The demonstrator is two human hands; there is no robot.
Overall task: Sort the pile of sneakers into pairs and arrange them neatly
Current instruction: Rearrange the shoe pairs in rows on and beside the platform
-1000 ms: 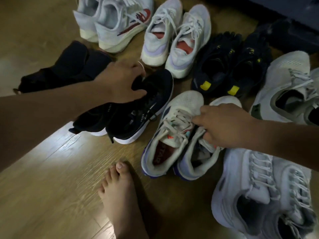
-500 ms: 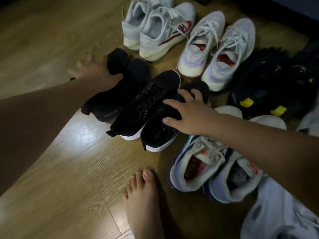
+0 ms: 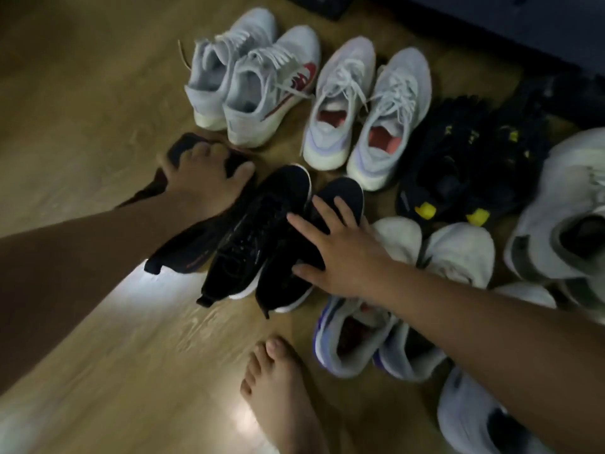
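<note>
The left hand [image 3: 203,181] lies on the toes of the dark sneakers [image 3: 193,250] left of centre. Its fingers look bent over the front edge and its thumb is out to the right, though blur softens this. The right hand [image 3: 340,257] rests flat, fingers spread apart, on the black white-soled sneakers [image 3: 255,231] at centre.

There are two shoes in each of these pairs:
- the grey red-logo pair [image 3: 258,103] at the top
- the white coral-lined pair [image 3: 386,126] beside it
- the black yellow-tabbed pair [image 3: 458,172]
- the white purple-soled pair [image 3: 458,253] under the right forearm

A grey-green sneaker [image 3: 556,224] shows at the right edge and a white sneaker [image 3: 465,417] in the lower right. One bare foot [image 3: 278,398] stands on the wooden floor [image 3: 82,93]. Dark furniture [image 3: 523,27] fills the upper right.
</note>
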